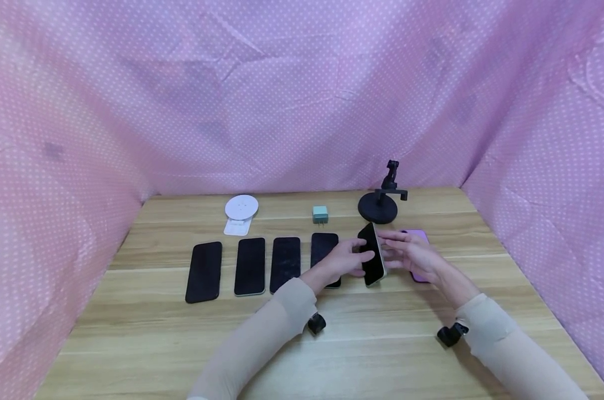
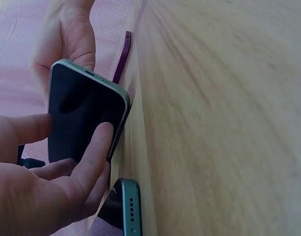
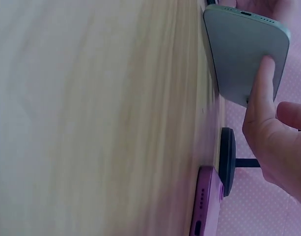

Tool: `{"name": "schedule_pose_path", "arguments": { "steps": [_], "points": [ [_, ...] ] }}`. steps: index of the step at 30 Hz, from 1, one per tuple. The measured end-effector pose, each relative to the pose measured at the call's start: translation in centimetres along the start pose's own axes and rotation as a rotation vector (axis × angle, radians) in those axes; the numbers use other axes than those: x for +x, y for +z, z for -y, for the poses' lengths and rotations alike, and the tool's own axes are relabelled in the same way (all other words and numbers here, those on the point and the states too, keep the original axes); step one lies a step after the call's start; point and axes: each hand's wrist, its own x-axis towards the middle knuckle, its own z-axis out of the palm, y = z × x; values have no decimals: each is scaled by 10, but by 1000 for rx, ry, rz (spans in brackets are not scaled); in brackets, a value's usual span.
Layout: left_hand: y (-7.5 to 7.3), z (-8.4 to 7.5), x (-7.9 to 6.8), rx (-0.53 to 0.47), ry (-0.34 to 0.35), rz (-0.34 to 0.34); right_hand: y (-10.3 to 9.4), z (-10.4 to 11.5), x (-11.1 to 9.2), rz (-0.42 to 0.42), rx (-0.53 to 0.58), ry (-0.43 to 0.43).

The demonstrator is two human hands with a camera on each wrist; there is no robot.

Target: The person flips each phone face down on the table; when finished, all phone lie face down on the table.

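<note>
A smartphone (image 1: 373,258) with a black screen and a pale green back (image 3: 238,46) stands tilted above the table between both hands. My left hand (image 1: 339,260) touches its screen side with spread fingers; in the left wrist view one fingertip lies on the black screen (image 2: 74,108) and another reaches its upper edge. On the other side is my right hand (image 1: 414,254), with a straight finger touching the back, as the right wrist view shows. Beneath the right hand a purple phone (image 1: 419,274) lies partly covered. Another dark-screened phone (image 1: 324,244) lies partly hidden under the left hand.
Several black-screened phones, including the leftmost phone (image 1: 204,272), lie in a row on the wooden table (image 1: 362,344). Behind them are a white round disc (image 1: 241,206) on a white card (image 1: 237,228), a mint plug adapter (image 1: 320,214) and a black stand (image 1: 378,209). Pink dotted cloth surrounds the table.
</note>
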Motion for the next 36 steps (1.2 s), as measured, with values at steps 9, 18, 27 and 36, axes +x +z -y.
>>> {"name": "schedule_pose_path", "arguments": {
  "steps": [9,18,27,36],
  "points": [
    [3,-2,-1,-73,28,17,9,-5,5,6,9,53],
    [-1,-5,-4,-108,51,22,11,-5,6,45,-66,75],
    [-4,-5,-8,-124,48,23,8,-3,2,63,-158,108],
    [-9,-3,-11,-30,51,-10,6,-1,-1,10,-107,133]
  ]
}}
